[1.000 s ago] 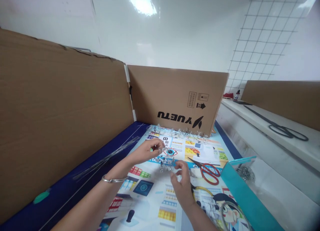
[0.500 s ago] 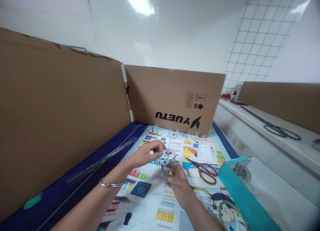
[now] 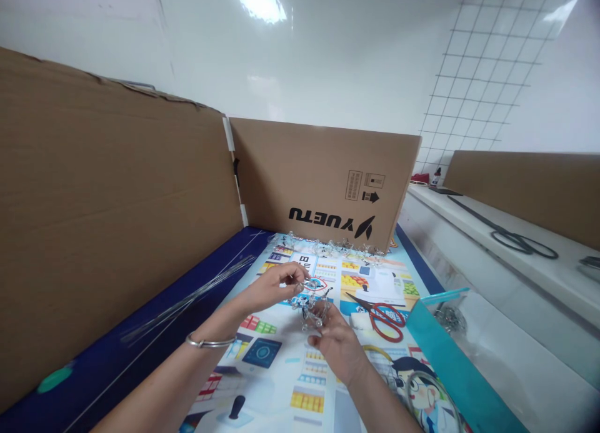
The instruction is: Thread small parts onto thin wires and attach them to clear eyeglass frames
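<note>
Between my hands is a small bent-wire piece with clear beads (image 3: 307,308), held just above the printed table mat. My right hand (image 3: 338,338) grips it from the right side, with fingers curled round its edge. At its upper left, my left hand (image 3: 285,282) has thumb and fingers pinched together by the top of the piece; what lies between those fingertips is too small to make out. A silver bangle (image 3: 210,343) circles the left wrist. Red-handled scissors (image 3: 388,322) lie to the right of the hands, beside a small white block (image 3: 360,321).
Similar wire pieces (image 3: 332,248) line the mat's far edge. Long thin wires (image 3: 197,298) lie at left. A turquoise-edged box (image 3: 462,364) holds a wire coil (image 3: 450,319); another wire coil (image 3: 434,395) lies near it. Cardboard panels (image 3: 323,164) stand behind and left.
The view has shifted slightly. Both hands stay nearly in place around the beaded wire piece, which has turned a little at most.
</note>
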`<control>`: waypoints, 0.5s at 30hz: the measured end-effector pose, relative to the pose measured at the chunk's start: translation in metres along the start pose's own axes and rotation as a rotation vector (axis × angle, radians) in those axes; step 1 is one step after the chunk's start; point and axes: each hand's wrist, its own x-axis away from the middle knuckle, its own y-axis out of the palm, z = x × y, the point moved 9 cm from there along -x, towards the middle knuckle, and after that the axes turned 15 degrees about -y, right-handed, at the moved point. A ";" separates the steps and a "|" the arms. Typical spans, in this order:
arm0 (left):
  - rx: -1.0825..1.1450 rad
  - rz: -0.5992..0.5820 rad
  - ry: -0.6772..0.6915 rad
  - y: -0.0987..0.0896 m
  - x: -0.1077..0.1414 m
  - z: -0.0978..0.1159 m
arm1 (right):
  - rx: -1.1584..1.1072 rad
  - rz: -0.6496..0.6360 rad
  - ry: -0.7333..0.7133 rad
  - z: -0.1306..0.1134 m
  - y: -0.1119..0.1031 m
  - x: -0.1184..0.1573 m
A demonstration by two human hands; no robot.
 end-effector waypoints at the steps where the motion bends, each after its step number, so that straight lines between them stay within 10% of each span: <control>1: 0.003 -0.001 -0.001 0.000 0.000 -0.001 | -0.004 -0.008 0.003 0.000 0.001 0.000; 15: 0.150 -0.041 -0.052 0.002 -0.004 -0.012 | 0.023 0.073 -0.019 -0.001 -0.005 -0.001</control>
